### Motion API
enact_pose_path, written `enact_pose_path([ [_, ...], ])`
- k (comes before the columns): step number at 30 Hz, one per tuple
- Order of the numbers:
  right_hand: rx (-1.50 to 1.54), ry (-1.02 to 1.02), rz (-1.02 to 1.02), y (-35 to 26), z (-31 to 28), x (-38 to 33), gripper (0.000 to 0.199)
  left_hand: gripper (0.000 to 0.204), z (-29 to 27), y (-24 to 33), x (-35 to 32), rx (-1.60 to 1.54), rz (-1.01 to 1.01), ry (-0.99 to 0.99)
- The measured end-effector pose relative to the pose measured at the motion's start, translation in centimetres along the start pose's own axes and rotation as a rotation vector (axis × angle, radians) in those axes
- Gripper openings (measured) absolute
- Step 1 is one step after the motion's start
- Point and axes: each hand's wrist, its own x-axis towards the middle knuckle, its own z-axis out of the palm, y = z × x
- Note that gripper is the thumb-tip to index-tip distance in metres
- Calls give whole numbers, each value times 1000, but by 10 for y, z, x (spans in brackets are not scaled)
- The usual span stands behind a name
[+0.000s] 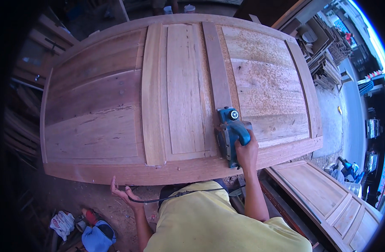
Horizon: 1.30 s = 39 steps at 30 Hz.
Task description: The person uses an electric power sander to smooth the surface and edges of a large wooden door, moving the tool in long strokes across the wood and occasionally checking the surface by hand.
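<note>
A large panelled wooden door (179, 170) lies flat before me. On it stands a teal electric hand planer (228, 138), across the near end of a crosspiece (215, 69) and the near rail. My right hand (247, 153) is closed round the planer's rear handle. Just off the door's near edge is my left hand (126, 195), its fingers stretched out and apart. A black power cord (188, 192) runs across my front and passes by the left wrist; whether that hand touches it I cannot tell.
Wood shavings (264, 80) litter the door's right panel. Another panelled door (322, 193) lies at the lower right. Wood pieces (327, 69) are stacked at the far right, beside a road. Bags (99, 236) lie on the ground at the lower left.
</note>
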Motion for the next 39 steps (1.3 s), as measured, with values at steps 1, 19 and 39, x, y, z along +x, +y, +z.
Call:
enact_pose_path([
  [1,-1,-1,-1,-1,2,8,49,70,6,3,3,2,3,-24],
  [19,-10,57,-132,-66,69,214,41,61,28,88,39,-533,-231,-184],
  [39,-104,186,-261,-162,184,525,44,51,109,184,89,-425,-252,-541],
])
